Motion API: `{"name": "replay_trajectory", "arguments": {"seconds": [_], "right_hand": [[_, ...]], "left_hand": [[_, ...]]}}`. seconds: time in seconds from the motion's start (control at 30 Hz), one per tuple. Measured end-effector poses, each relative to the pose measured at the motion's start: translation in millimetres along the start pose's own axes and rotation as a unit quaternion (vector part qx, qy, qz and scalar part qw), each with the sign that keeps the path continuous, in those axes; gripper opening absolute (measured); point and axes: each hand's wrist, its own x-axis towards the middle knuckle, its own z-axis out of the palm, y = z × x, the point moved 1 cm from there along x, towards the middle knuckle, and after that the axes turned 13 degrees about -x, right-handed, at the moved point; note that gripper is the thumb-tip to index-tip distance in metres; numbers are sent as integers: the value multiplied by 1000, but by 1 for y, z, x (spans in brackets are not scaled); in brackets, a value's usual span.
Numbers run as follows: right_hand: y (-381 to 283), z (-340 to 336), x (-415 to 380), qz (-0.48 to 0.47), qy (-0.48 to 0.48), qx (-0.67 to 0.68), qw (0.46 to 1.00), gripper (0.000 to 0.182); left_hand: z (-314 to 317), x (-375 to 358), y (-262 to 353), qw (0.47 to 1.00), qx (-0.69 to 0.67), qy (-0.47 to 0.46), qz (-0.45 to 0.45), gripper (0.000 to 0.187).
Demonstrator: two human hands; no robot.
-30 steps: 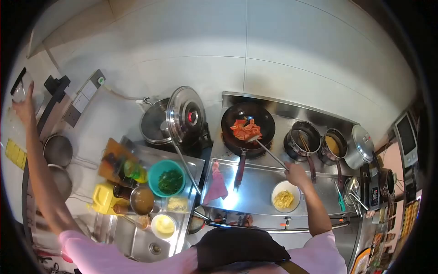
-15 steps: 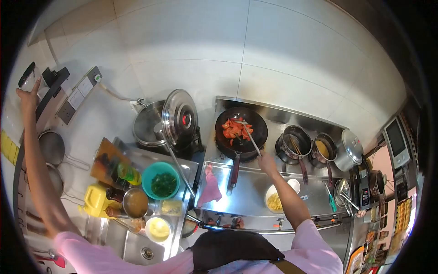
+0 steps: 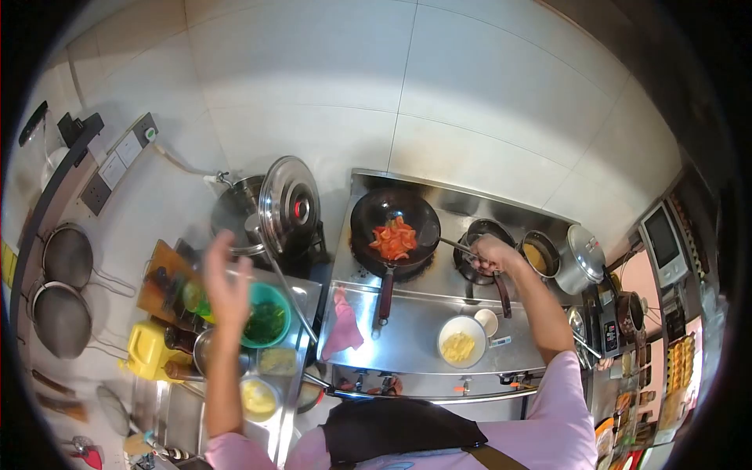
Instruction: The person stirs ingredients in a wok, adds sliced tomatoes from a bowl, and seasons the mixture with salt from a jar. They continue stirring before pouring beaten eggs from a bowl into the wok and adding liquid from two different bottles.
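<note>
My right hand [image 3: 496,254] is closed around the handle of a long metal spatula [image 3: 456,246], to the right of the black wok [image 3: 359,235]. Cut tomato pieces [image 3: 394,240] lie in the wok; the spatula's head is hard to make out there. My left hand [image 3: 225,286] is raised over the left counter, blurred, its fingers apart and nothing seen in it. Near it are a teal bowl of chopped greens [image 3: 265,317] and a large pot [image 3: 233,211] with its steel lid [image 3: 288,200] tilted up.
A white bowl [image 3: 460,342] of yellow pieces, a small white cup [image 3: 486,322] and a pink cloth [image 3: 343,325] are on the steel front ledge. Two saucepans [image 3: 486,235] stand right of the wok. Strainers [image 3: 66,254] hang at left, near a yellow jug [image 3: 147,350].
My left hand has left the clear container on the left wall shelf and come back over the counter. My right hand has moved right with the spatula. The view has shifted slightly.
</note>
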Motion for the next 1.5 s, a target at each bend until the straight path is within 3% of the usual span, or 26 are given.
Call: {"name": "replay_trajectory", "arguments": {"seconds": [0.03, 0.1, 0.13, 0.17, 0.23, 0.3, 0.33, 0.37, 0.4, 0.5, 0.6, 0.7, 0.77, 0.9, 1.13, 1.33, 1.43, 1.47, 1.5], "right_hand": [[-1, -8, 9, 11, -24, -38, 999, 25], [10, -8, 45, -13, -71, -14, 997, 23], [12, -9, 56, -26, -93, -4, 995, 23], [-2, 7, 53, -8, -8, -138, 990, 23], [-1, 35, 58, -149, 145, -266, 941, 33], [-1, 27, 64, -222, 194, -314, 903, 37], [2, 22, 67, -258, 213, -335, 881, 40], [-5, 2, 59, -256, 183, -320, 894, 36], [-39, -19, 24, -108, 60, -272, 954, 26], [-80, -66, 14, -58, -69, -342, 935, 21], [-95, -64, 25, -22, -92, -380, 920, 19], [-75, -23, 52, -73, -103, -223, 967, 20], [-75, -4, 42, -79, -22, -155, 985, 19], [-68, -14, 32, -88, -12, -71, 994, 22], [-77, -26, 10, -73, -68, -316, 944, 16], [-46, 25, 49, -109, 15, -86, 990, 16], [-60, 1, 19, -119, 72, -90, 986, 20], [-59, -7, 19, -113, 50, -125, 984, 32], [-63, -16, 15, -105, 42, -179, 977, 30]], "left_hand": [[28, -26, 3, 996, -57, -13, -71, 48], [78, -78, -22, 981, -138, -46, -125, 47], [96, -98, -25, 976, -121, -78, -161, 49], [112, -116, -21, 968, -142, -100, -179, 52], [127, -152, -32, 962, -164, -136, -173, 53], [131, -171, -30, 967, -129, -165, -144, 52], [128, -182, -30, 957, -148, -154, -195, 51], [123, -194, -30, 944, -165, -145, -246, 50], [118, -206, -30, 928, -181, -137, -296, 49], [114, -253, -66, 918, -184, -133, -326, 50], [115, -268, -72, 920, -167, -123, -333, 51], [120, -276, -72, 920, -166, -117, -334, 53], [115, -269, -61, 910, -160, -133, -358, 51], [111, -285, -70, 899, -181, -122, -379, 50], [109, -289, -67, 888, -144, -154, -408, 51], [121, -281, -52, 870, -172, -169, -429, 53], [123, -290, -49, 852, -182, -176, -458, 54], [124, -291, -51, 850, -180, -180, -462, 55], [124, -293, -53, 848, -177, -183, -465, 55]]}}
